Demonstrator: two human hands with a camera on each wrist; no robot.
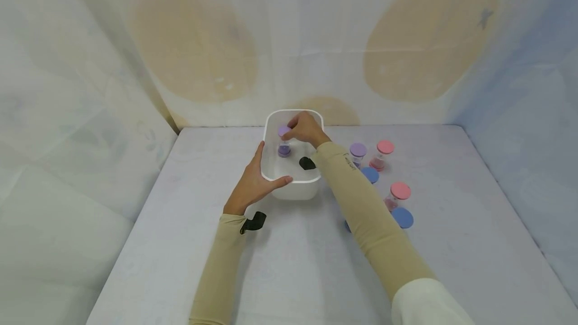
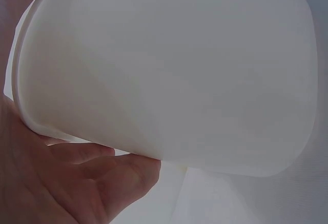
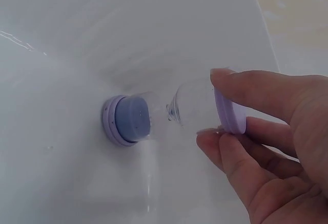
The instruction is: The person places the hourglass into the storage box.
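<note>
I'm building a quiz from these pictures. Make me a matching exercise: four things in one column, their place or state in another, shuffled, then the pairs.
1. purple sand timer
2. left hand
3. pink sand timer
4. white tub

a. stands on the table, right of the tub
b. rests on the tub's near left rim
c. inside the tub, top pinched by the right hand
d. far middle of the table

Pairs: 1-c, 2-b, 3-a, 4-d

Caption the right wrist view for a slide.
Right hand pinches the purple hourglass timer by its top cap, its base on the white bin's floor.
</note>
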